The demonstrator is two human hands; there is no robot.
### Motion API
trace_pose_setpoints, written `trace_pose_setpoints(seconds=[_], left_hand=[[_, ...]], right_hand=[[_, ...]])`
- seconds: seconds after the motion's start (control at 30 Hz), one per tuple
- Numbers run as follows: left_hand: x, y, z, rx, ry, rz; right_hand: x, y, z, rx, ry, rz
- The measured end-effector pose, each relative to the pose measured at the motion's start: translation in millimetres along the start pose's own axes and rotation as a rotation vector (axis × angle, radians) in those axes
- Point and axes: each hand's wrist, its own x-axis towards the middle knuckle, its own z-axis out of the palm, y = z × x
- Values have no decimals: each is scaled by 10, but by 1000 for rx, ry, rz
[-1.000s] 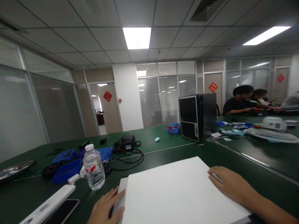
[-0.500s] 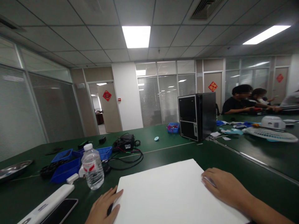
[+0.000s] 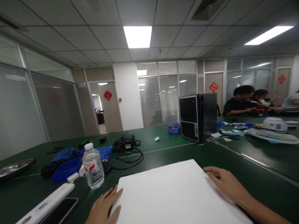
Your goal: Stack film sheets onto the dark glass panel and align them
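A large white sheet or board (image 3: 163, 193) lies in front of me, its lower part running out of view. At its left edge is my left hand (image 3: 104, 205), thumb and fingers spread apart and touching the border. My right hand (image 3: 225, 180) rests at the right edge, fingers stretched toward the far right corner; some of them are hidden behind the hand. Left of the sheet stand a clear water bottle (image 3: 92, 166) with a white cap, a dark-screened phone (image 3: 60, 211) and a long white device (image 3: 46, 202).
Blue bins (image 3: 66, 169), a black power adapter (image 3: 126, 142) with cables and a metal tray (image 3: 15, 168) are on the green table (image 3: 161, 154). Farther back stand a black computer tower (image 3: 198, 116) and a small blue basket (image 3: 173, 128). People (image 3: 243, 99) sit at the far right.
My right hand has shifted slightly outward along the sheet's right edge, and its fingers have changed pose. My left hand and the sheet stay nearly in place.
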Motion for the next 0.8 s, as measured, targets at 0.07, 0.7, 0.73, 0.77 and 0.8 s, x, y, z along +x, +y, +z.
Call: trace_pose_setpoints(seconds=[0.07, 0.7, 0.73, 0.77, 0.8], left_hand=[[-2, -22, 30, 0, 22, 1], [40, -252, 20, -472, -9, -112], [40, -282, 26, -494, -4, -87], [46, -312, 41, -495, 4, -56], [58, -341, 69, -480, 9, -24]], right_hand=[[45, 26, -70, 166, -12, 41], [100, 182, 5, 598, 2, -72], [112, 196, 1, 602, 14, -45], [124, 208, -3, 608, 32, -16], [136, 220, -5, 618, 53, 11]])
